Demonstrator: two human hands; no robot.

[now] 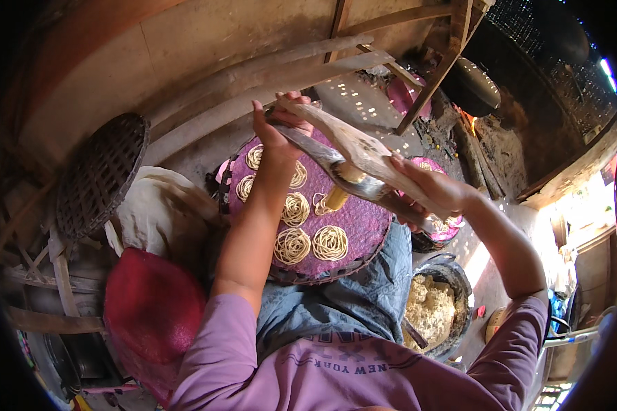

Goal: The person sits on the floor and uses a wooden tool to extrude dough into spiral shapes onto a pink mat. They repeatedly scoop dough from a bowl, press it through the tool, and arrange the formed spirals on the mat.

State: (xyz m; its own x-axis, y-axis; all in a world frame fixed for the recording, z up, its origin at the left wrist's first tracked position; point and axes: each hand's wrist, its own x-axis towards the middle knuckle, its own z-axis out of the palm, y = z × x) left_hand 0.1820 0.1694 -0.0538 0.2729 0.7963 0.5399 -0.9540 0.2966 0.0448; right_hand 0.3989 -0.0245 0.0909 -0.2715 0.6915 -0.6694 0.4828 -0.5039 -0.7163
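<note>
Pressing is under way, by the look of it: the press (pixel 353 164) hangs over the purple tray (pixel 363 222), a strand dropping at the tray's centre among coils (pixel 292 245) laid from 6 to 11 o'clock. Next the strand must be wound into a fresh coil on bare mat. The left hand (pixel 275 130) is clenched on the far handle end, forearm upright; the right hand (pixel 435 192) clamps the near end, elbow bent outward.

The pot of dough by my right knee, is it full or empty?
Roughly full: the dark pot holds a pale crumbly mound of dough reaching near its rim.
</note>
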